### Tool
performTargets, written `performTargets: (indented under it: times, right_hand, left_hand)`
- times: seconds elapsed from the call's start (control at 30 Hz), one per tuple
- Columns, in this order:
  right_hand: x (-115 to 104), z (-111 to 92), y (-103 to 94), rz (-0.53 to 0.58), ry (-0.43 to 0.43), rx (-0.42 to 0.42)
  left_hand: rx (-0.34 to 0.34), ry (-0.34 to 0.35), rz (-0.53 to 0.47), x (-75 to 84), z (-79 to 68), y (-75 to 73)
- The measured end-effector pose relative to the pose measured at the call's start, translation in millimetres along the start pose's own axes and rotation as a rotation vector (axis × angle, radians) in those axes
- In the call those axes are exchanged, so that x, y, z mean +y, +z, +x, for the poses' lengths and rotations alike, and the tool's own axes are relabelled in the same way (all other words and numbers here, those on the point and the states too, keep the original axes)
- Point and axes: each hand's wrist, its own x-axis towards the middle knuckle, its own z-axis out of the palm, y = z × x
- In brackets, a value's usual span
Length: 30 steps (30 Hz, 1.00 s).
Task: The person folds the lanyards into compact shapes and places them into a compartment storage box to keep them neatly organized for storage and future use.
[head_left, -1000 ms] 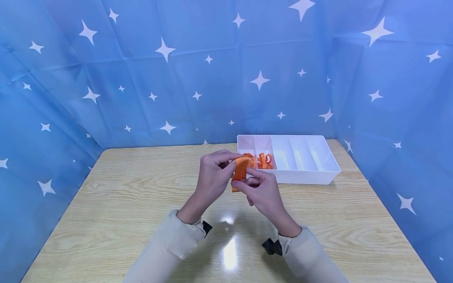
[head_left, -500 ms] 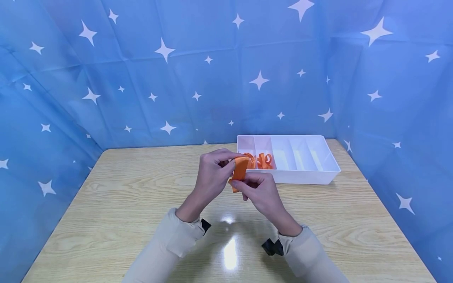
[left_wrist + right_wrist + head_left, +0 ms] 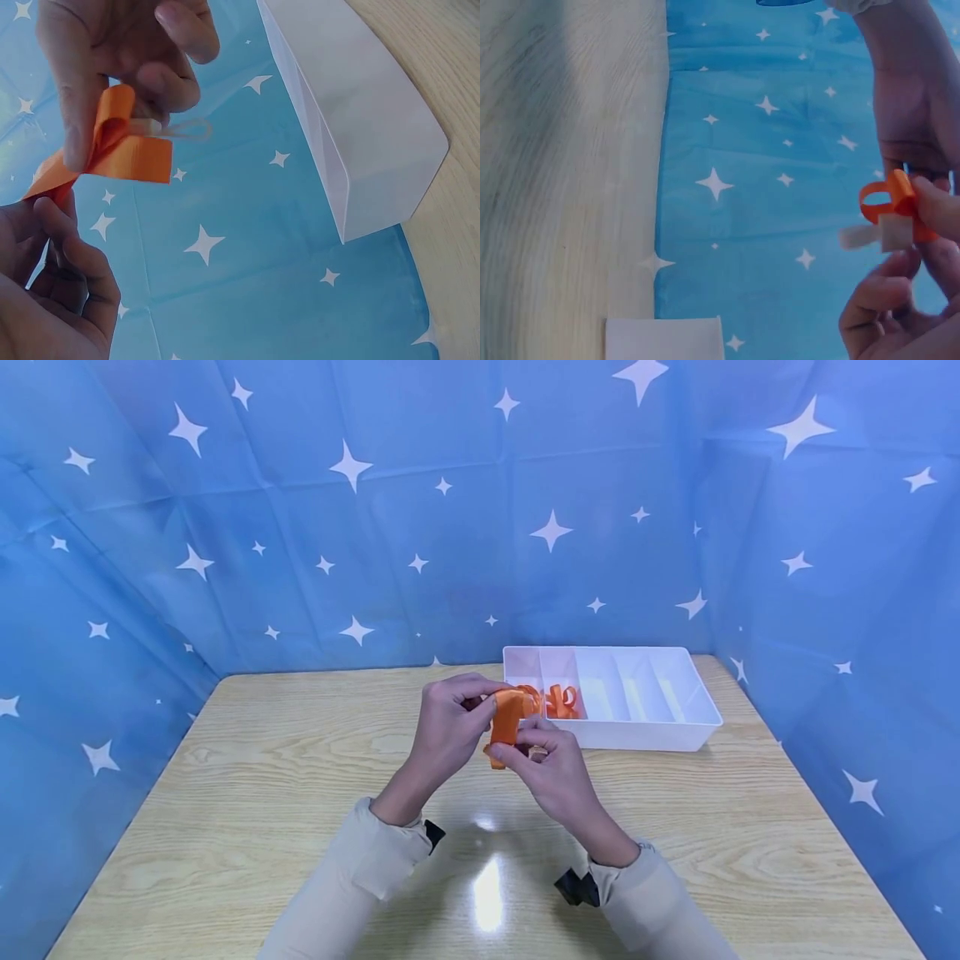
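An orange ribbon bow is held between both hands above the table, just left of the box's near side. My left hand pinches its upper end between thumb and fingers. Lower down, my right hand grips the bow near its middle. Loops of the orange ribbon stick out past the right thumb in the left wrist view. A small whitish, translucent piece shows against the bow in the right wrist view; a thin clear loop extends beside it in the left wrist view.
Behind the hands stands a white divided box. Its two leftmost compartments hold more orange ribbon pieces, among them an orange ribbon bow. A light wood table lies below; a blue star-patterned curtain hangs behind it.
The right index finger has drawn back from the ribbon's upper part toward the right thumb. The ribbon has shifted slightly left at its top. The left hand has barely moved.
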Motion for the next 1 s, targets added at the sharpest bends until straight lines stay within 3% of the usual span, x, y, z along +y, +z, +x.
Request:
performTargets:
  times: [0.1,0.27,0.67,1.0]
  right_hand:
    - [2,0,-0.2,0.018,-0.007,0.001]
    - [4,-2,-1.1,0.065,-0.002,-0.071]
    - [2,-10,-7.1,0.157,0.018,-0.174]
    - [-2,-13,-11.5,0.214,-0.06,-0.208]
  left_hand:
    - [-0.005,-0.004,0.003,0.0,1.0,-0.8]
    - [-0.01,-0.024,0.011,-1.3,3.2,-2.7]
    - [-0.088,-0.088,0.007,-7.3,7.2,-9.1]
    - [-0.114,-0.159,0.016,-14.2,6.2,-6.8]
